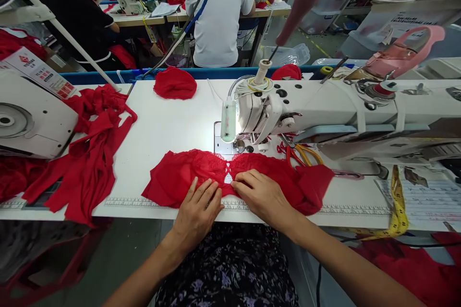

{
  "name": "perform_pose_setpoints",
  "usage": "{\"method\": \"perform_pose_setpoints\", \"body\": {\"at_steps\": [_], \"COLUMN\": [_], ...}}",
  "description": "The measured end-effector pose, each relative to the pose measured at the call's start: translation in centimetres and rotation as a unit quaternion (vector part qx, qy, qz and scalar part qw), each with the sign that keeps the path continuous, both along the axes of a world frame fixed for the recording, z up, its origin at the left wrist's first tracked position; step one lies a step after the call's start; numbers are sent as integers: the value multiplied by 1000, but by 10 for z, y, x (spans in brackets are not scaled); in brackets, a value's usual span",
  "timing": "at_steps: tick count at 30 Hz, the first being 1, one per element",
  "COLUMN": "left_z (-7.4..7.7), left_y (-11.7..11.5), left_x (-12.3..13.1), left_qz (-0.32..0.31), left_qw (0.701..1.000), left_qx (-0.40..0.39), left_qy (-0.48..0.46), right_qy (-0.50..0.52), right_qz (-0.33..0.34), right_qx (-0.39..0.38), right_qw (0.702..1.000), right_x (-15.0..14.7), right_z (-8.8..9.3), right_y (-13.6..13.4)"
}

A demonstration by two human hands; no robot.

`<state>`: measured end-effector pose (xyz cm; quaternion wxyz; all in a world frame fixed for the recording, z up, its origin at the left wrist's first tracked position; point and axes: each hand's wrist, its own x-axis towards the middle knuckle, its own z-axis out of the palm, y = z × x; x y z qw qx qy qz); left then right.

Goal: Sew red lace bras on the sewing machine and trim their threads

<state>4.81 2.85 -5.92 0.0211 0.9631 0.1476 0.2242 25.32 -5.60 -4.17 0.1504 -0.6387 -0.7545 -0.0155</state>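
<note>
Smoothing looks to us like the step in hand. Our left hand (198, 208) and right hand (262, 196) lie palm-down on the red lace bra (173, 175). It is spread along the front edge of the sewing table (169, 120), with its centre join just in front of the presser foot (239, 145) of the sewing machine (324, 100). Both hands have their fingers stretched out nearly straight, pressing the cloth flat and gripping nothing. The left fingertips (211, 187) rest on the left cup near the middle, and the right fingertips (243, 180) touch the join from the other side, so it sits between them. Any further move, we judge, calls for keeping both cups level and the join lined up with the needle. Loose red pieces (90, 153) lie at the table's left edge, and a yellow tape measure (398, 201) hangs over the front edge at the right.
</note>
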Motion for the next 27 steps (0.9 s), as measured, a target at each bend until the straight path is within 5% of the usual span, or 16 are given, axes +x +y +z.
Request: {"method": "perform_pose_setpoints", "body": {"at_steps": [7,17,22,27], "left_z": [0,2,4,8], "left_y": [-1,-14,-16,-3], "left_x": [-7,-5,-11,-20], "left_qz": [21,35,63,22], "left_qw": [1000,998,998,998], "left_qx": [-3,46,-11,-51], "left_qy": [22,17,27,32], "right_qy": [-1,70,133,152], "right_qz": [75,55,70,83], "right_qx": [-13,-48,-80,-102], "right_qw": [997,995,985,980], "right_x": [-3,-1,7,12], "right_z": [5,7,4,9], "right_y": [-2,21,25,26]}}
